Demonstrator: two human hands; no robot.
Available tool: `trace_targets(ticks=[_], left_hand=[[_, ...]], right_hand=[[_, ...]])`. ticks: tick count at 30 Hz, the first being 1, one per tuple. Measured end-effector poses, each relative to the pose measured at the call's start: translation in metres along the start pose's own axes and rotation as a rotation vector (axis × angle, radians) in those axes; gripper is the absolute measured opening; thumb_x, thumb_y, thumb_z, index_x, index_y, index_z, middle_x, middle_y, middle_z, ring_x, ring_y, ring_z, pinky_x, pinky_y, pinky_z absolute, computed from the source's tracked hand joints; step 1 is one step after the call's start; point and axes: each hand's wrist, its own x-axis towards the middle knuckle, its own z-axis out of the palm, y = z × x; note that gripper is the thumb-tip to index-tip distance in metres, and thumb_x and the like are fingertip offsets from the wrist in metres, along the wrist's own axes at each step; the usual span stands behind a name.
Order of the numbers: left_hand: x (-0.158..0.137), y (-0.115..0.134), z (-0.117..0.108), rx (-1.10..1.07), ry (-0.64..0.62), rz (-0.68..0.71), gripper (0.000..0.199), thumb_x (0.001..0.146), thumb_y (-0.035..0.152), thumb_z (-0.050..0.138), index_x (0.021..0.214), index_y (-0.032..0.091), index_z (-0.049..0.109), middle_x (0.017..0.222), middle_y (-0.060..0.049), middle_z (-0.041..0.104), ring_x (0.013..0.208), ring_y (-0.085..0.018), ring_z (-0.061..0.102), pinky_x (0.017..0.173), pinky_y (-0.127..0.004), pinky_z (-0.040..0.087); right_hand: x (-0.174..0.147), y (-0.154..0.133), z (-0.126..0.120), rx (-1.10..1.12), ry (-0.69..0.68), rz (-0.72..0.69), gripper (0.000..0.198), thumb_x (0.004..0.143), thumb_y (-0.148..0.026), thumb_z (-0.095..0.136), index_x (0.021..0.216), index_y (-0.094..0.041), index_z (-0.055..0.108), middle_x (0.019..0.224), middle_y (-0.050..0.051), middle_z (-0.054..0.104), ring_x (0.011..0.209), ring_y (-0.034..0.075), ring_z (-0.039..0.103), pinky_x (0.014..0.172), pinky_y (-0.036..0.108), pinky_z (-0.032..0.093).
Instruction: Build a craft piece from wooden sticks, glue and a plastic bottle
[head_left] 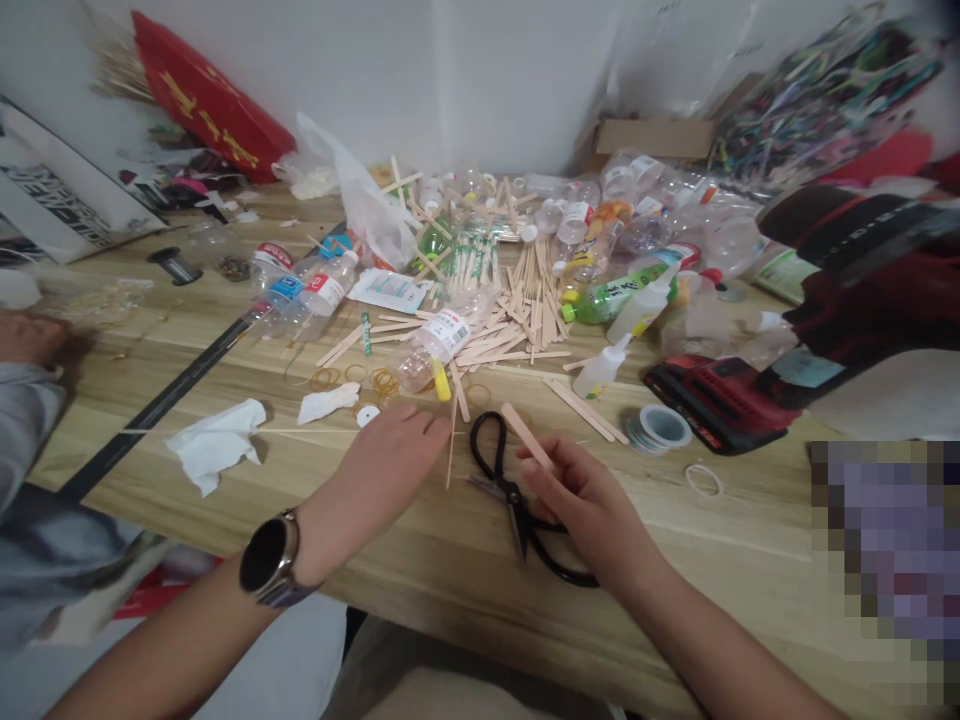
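Lying at the left edge, between nine and ten o'clock from the one pair of scissors, a co-worker's hand is cut off and blurred. Two crumpled white tissues lie at nine and ten o'clock. Also at ten, nearer, is the left hand, a single watch on its wrist; its fingers are bent downward, and one thin stick stands at their tips, but the grip is hidden, so I cannot tell whether they pinch it. At twelve, a heap of wooden sticks overlaps too much to count. The right hand, at three, pinches one flat stick between thumb and fingers, its tip pointing toward eleven; the hand partly covers the scissors' lower handle. Two nozzle bottles stand at one o'clock, one roll lies at two, and beyond it one red-and-black drill runs off the right edge. A pixelated patch obscures the lower right corner.
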Motion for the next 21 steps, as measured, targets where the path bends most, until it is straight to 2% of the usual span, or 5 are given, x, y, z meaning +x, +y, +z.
trace_targets(ticks=[6, 13, 15, 17, 21], left_hand=[[0.026, -0.004, 0.022, -0.081, 0.095, -0.096, 0.026, 0.091, 0.003, 0.043, 0.100, 0.010, 0.066, 0.086, -0.012, 0.070, 0.083, -0.027, 0.065, 0.073, -0.039, 0.052], [0.013, 0.002, 0.018, -0.155, 0.201, -0.153, 0.030, 0.099, 0.014, 0.038, 0.097, 0.010, 0.067, 0.098, -0.015, 0.069, 0.098, -0.027, 0.062, 0.091, -0.046, 0.048], [0.002, 0.019, 0.015, -0.525, 0.302, -0.161, 0.024, 0.099, 0.021, 0.045, 0.106, 0.014, 0.067, 0.105, -0.011, 0.071, 0.101, -0.023, 0.063, 0.092, -0.039, 0.049], [-0.007, 0.038, 0.013, -0.860, 0.301, -0.173, 0.020, 0.098, 0.027, 0.049, 0.105, 0.019, 0.067, 0.106, -0.006, 0.072, 0.099, -0.019, 0.065, 0.087, -0.031, 0.051], [-0.011, 0.058, 0.015, -1.165, 0.353, -0.229, 0.022, 0.098, 0.026, 0.045, 0.094, 0.020, 0.066, 0.100, -0.003, 0.072, 0.095, -0.016, 0.066, 0.086, -0.027, 0.051]], right_hand=[[0.001, 0.004, 0.002, -0.039, 0.013, 0.007, 0.051, 0.074, -0.069, 0.065, 0.082, -0.019, 0.056, 0.055, -0.008, 0.036, 0.047, 0.008, 0.031, 0.044, 0.022, 0.023], [-0.003, 0.002, 0.000, -0.052, -0.015, 0.001, 0.045, 0.079, -0.065, 0.062, 0.081, -0.020, 0.052, 0.057, -0.008, 0.038, 0.049, 0.009, 0.033, 0.045, 0.023, 0.028], [-0.007, 0.000, 0.005, -0.116, -0.054, -0.035, 0.039, 0.083, -0.059, 0.059, 0.081, -0.021, 0.052, 0.059, -0.007, 0.039, 0.051, 0.010, 0.035, 0.046, 0.024, 0.028], [-0.011, -0.001, 0.011, -0.219, -0.116, -0.104, 0.029, 0.089, -0.050, 0.054, 0.086, -0.021, 0.055, 0.064, -0.004, 0.046, 0.056, 0.012, 0.040, 0.050, 0.025, 0.034], [-0.015, 0.003, 0.014, -0.489, -0.221, -0.247, 0.013, 0.091, -0.028, 0.046, 0.092, -0.020, 0.056, 0.078, 0.003, 0.060, 0.067, 0.016, 0.051, 0.061, 0.028, 0.042]])
